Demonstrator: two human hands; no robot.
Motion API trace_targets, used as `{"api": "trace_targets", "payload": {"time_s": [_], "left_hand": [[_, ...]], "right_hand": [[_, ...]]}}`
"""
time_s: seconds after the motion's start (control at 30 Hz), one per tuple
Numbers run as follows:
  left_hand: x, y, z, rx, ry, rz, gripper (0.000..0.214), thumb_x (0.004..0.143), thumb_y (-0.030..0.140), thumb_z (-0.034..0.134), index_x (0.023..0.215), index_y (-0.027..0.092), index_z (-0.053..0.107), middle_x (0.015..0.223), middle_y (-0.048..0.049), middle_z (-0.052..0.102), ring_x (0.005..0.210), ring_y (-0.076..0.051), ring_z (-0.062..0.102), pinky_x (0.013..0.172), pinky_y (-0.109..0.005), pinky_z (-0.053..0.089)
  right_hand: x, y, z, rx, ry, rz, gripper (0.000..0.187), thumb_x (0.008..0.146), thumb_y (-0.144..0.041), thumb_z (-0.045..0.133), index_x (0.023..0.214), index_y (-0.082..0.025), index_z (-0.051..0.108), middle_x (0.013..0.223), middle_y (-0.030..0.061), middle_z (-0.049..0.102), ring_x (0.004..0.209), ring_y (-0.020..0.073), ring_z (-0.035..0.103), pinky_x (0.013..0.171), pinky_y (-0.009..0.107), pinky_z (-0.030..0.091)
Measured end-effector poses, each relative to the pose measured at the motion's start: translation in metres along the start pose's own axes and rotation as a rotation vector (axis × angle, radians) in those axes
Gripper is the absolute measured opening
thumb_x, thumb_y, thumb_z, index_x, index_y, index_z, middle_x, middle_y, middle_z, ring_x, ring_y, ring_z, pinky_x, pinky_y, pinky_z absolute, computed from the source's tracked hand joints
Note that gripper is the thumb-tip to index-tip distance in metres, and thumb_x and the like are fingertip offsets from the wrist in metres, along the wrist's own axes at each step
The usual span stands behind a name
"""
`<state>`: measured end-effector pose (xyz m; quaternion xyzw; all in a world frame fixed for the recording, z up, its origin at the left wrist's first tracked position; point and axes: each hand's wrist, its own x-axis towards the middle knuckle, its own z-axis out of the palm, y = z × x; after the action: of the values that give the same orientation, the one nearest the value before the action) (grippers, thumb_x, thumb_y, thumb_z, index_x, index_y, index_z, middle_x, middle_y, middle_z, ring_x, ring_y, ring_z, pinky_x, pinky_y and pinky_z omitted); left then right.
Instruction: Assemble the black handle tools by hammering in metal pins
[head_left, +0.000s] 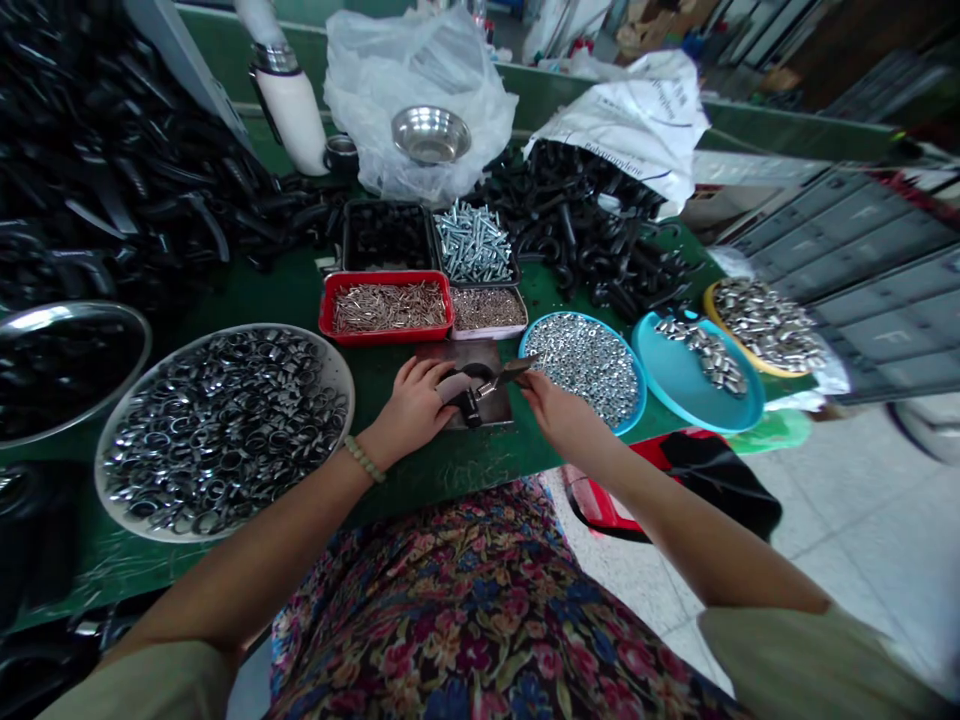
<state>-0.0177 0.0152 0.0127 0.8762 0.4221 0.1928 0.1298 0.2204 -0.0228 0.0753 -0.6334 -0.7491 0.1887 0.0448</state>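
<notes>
My left hand point(418, 412) is closed around a curved black plastic part point(469, 405) over a flat metal plate point(491, 408) at the table's front edge. A tape-like wrap covers one of its fingers. A small shiny threaded metal piece point(486, 390) sticks out of the black part toward the right. Just beside it, my right hand point(553, 405) grips a dark flat metal tool point(517, 368) whose tip points at that piece. The tool's exact kind is not clear, and my fingers hide its grip.
Metal clamp rings fill a round tray point(341, 370) at left. Behind the plate are a red tray point(386, 335) of pins and a bin of bolts point(474, 243). Blue trays point(641, 395) point(720, 415) hold small metal parts at right. Black parts point(112, 170) are heaped at the back left.
</notes>
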Motion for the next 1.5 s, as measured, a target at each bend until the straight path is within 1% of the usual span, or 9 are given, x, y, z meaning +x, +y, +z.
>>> {"api": "trace_targets", "payload": {"time_s": [0.13,0.27,0.43,0.57,0.67,0.8,1.03,1.33,1.5], "left_hand": [[0.004,-0.005,0.005,-0.082,0.045,-0.091,0.062,0.076,0.027,0.069,0.133,0.018,0.046,0.131,-0.0091,0.058,0.126,-0.026,0.048,0.116,-0.046,0.023],[0.005,-0.005,0.003,-0.120,0.051,-0.126,0.068,0.076,0.027,0.069,0.135,0.015,0.039,0.128,-0.0093,0.060,0.127,-0.026,0.047,0.116,-0.047,0.021],[-0.002,0.006,0.001,0.062,-0.006,-0.009,0.044,0.085,0.024,0.060,0.128,0.026,0.052,0.133,-0.0075,0.055,0.124,-0.029,0.045,0.111,-0.053,0.026],[-0.004,0.017,0.001,0.051,-0.107,0.033,0.044,0.092,0.014,0.042,0.135,0.018,0.048,0.117,-0.0132,0.060,0.109,-0.026,0.052,0.096,-0.044,0.043],[0.007,0.023,-0.010,-0.169,-0.084,-0.063,0.039,0.093,0.019,0.043,0.131,0.016,0.052,0.118,-0.0129,0.060,0.109,-0.025,0.054,0.098,-0.041,0.043],[0.026,0.021,-0.024,-0.447,-0.163,-0.316,0.034,0.095,0.031,0.040,0.118,0.015,0.060,0.109,-0.0094,0.067,0.101,-0.023,0.062,0.092,-0.035,0.047],[0.016,0.011,-0.028,0.146,-0.279,-0.290,0.026,0.093,0.032,0.043,0.089,0.017,0.064,0.093,-0.0106,0.067,0.082,-0.024,0.065,0.076,-0.034,0.048],[0.159,-0.007,-0.022,0.258,-0.053,-0.147,0.023,0.089,0.024,0.049,0.095,0.016,0.069,0.103,-0.0137,0.068,0.105,-0.029,0.053,0.089,-0.043,0.036],[0.183,-0.015,0.003,0.253,-0.101,-0.153,0.023,0.087,0.017,0.049,0.089,0.013,0.071,0.096,-0.0171,0.070,0.105,-0.030,0.053,0.089,-0.047,0.032]], "right_hand": [[0.005,-0.022,-0.004,0.057,0.103,-0.071,0.034,0.099,-0.030,0.030,0.125,-0.018,0.048,0.113,0.0138,0.067,0.093,0.0261,0.067,0.076,0.036,0.048],[0.014,-0.027,-0.001,0.006,-0.013,-0.113,0.035,0.098,-0.030,0.031,0.123,-0.017,0.052,0.108,0.0137,0.069,0.089,0.0269,0.068,0.078,0.039,0.048],[0.009,0.032,-0.008,-0.109,0.227,0.098,0.036,0.099,-0.034,0.032,0.127,-0.022,0.051,0.115,0.0115,0.067,0.089,0.0254,0.066,0.070,0.034,0.047],[-0.001,0.098,-0.005,-0.429,0.329,0.358,0.041,0.097,-0.037,0.037,0.131,-0.020,0.051,0.109,0.0156,0.065,0.080,0.0266,0.063,0.063,0.035,0.044],[0.000,0.123,0.000,-0.560,0.387,0.282,0.039,0.094,-0.034,0.044,0.128,-0.019,0.057,0.111,0.0167,0.062,0.095,0.0304,0.058,0.073,0.040,0.042],[0.032,0.101,-0.006,-0.448,0.420,-0.050,0.031,0.095,-0.035,0.046,0.117,-0.023,0.065,0.114,0.0121,0.062,0.106,0.0282,0.050,0.086,0.040,0.037],[0.153,0.031,-0.014,-0.392,0.191,-0.193,0.028,0.093,-0.028,0.048,0.101,-0.012,0.070,0.109,0.0171,0.064,0.106,0.0295,0.050,0.082,0.038,0.036],[0.184,0.030,-0.008,-0.335,0.166,-0.208,0.021,0.089,-0.020,0.051,0.098,-0.012,0.068,0.105,0.0175,0.066,0.101,0.0273,0.054,0.081,0.036,0.039],[0.161,0.033,-0.013,-0.215,0.216,-0.207,0.017,0.089,-0.021,0.052,0.095,-0.014,0.066,0.097,0.0116,0.068,0.093,0.0211,0.058,0.079,0.031,0.043]]}}
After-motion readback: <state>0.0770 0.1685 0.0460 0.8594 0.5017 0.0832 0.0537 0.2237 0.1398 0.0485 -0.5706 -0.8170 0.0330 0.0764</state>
